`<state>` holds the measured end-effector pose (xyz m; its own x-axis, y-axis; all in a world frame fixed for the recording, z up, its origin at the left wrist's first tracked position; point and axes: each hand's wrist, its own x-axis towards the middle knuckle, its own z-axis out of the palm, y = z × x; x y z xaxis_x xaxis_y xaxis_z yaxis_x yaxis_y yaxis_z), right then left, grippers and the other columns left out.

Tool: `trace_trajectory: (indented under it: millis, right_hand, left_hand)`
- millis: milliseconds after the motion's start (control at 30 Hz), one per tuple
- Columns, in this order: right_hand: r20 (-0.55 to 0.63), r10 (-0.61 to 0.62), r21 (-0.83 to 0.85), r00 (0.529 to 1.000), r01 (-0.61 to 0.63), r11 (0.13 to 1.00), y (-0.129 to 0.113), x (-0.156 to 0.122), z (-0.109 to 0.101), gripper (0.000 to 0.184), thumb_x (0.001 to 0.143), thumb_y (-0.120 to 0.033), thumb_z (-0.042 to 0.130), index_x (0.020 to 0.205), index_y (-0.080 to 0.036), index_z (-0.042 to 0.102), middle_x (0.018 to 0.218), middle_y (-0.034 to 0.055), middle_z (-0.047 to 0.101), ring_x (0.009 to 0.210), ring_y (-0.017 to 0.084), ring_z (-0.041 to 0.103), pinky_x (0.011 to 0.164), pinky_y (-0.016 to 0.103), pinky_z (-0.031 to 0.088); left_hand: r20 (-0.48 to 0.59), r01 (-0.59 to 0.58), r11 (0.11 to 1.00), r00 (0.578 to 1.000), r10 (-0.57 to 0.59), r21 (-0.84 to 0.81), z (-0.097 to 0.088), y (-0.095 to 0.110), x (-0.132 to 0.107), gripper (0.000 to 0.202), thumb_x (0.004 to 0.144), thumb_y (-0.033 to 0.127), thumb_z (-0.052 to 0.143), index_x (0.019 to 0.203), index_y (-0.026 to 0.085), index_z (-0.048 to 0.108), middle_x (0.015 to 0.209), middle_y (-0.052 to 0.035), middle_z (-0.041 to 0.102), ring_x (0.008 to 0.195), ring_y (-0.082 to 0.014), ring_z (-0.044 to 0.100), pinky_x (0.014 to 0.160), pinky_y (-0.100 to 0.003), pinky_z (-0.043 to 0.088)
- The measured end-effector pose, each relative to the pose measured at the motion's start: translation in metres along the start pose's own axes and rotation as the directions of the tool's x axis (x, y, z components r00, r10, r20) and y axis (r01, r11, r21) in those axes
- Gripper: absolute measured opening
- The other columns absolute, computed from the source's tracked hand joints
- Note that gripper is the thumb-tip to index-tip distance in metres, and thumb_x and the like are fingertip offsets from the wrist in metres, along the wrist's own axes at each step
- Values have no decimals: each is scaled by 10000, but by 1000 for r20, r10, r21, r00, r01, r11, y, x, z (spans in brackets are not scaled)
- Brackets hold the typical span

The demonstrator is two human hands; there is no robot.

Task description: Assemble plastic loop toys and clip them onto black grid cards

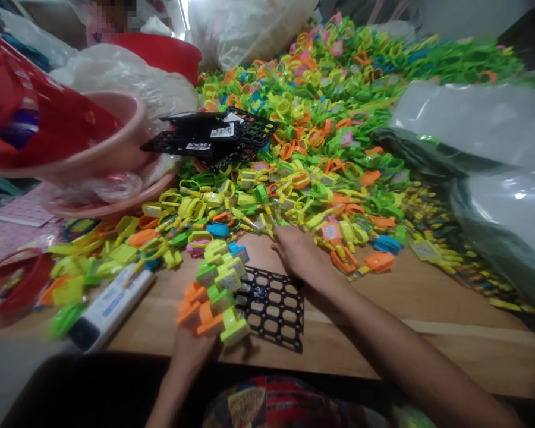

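Note:
A black plastic grid tray [274, 309] lies on the wooden table in front of me, its left part filled with several bright plastic pieces [216, 285] in orange, green and yellow. My left hand [191, 351] grips the tray's near left corner from below. My right hand [296, 252] reaches forward past the tray to the edge of a huge heap of small coloured plastic pieces [321, 131], fingers closed around a yellowish piece at the heap's edge.
A stack of black grid trays [214, 137] sits on the heap. Pink basins [116, 154] with clear plastic and a red bag [31, 113] stand left. A white box [109, 306] lies at front left, a red basket [9, 285] beside it. Plastic sacks [485, 166] fill the right.

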<state>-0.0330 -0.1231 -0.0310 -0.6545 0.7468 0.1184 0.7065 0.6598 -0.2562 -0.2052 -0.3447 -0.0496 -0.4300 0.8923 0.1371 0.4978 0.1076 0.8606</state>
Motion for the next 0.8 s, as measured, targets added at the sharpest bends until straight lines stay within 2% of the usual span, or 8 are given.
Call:
trace_trajectory:
  millis: [100,200,300,400,500,600,700,800]
  right_hand:
    - [21,42,75,999,-44,996,18,-21,-1,198,939,-196,606,1131,-162,641,1058,155,696,916,275,644,747,350,460]
    - [19,-22,282,1000,16,959,23,-43,-8,239,947,-172,542,1165,-171,641,1122,148,672,978,278,630,809,372,474]
    - [38,-93,580,995,54,813,5,-61,-13,179,959,-181,519,1063,-201,663,1020,80,688,947,238,632,840,351,479]
    - [142,-147,753,979,-10,658,-24,-72,-10,118,947,-178,546,957,-190,663,931,47,698,868,210,644,800,321,485]
    - [169,-249,803,954,13,595,-44,-78,0,147,909,-100,532,908,-182,654,886,39,690,813,190,638,766,303,481]
    - [42,-327,763,944,181,620,-49,-84,14,248,842,7,455,878,-185,608,868,44,660,786,181,602,747,295,472]
    - [-92,-380,693,920,333,640,-49,-91,22,280,818,34,429,910,-187,576,903,73,652,831,204,579,786,322,485]
    - [-81,-416,663,906,360,656,-54,-95,21,277,860,20,437,986,-180,582,939,92,664,900,226,585,819,341,495]
  left_hand:
    - [-79,80,994,993,-86,-78,2,-4,-4,73,701,293,672,683,257,611,709,-13,717,656,-230,709,580,-330,631]
    - [-62,137,984,988,-144,-112,4,-6,-8,94,659,295,692,671,251,609,708,-22,734,616,-220,693,562,-326,619]
    - [-60,212,971,974,-219,-107,4,-9,-10,149,640,338,705,711,226,638,736,-43,748,646,-228,700,579,-331,613]
    - [-58,255,967,965,-256,-27,4,-11,-13,172,638,363,679,700,207,643,732,-44,736,682,-229,699,606,-324,602]
    - [-31,253,967,967,-252,42,2,-10,-13,148,656,354,641,657,207,625,689,-27,712,658,-209,679,604,-303,582]
    - [-16,219,975,976,-219,42,3,-6,-11,153,682,355,628,628,214,606,673,-26,700,641,-200,666,596,-297,576]
    - [-6,212,977,977,-212,-20,5,-3,-9,184,701,388,663,648,217,619,761,-47,744,692,-215,694,625,-311,598]
    - [-12,250,966,968,-251,-69,7,-3,-9,205,673,411,716,702,217,658,832,-64,779,745,-241,729,656,-332,623]
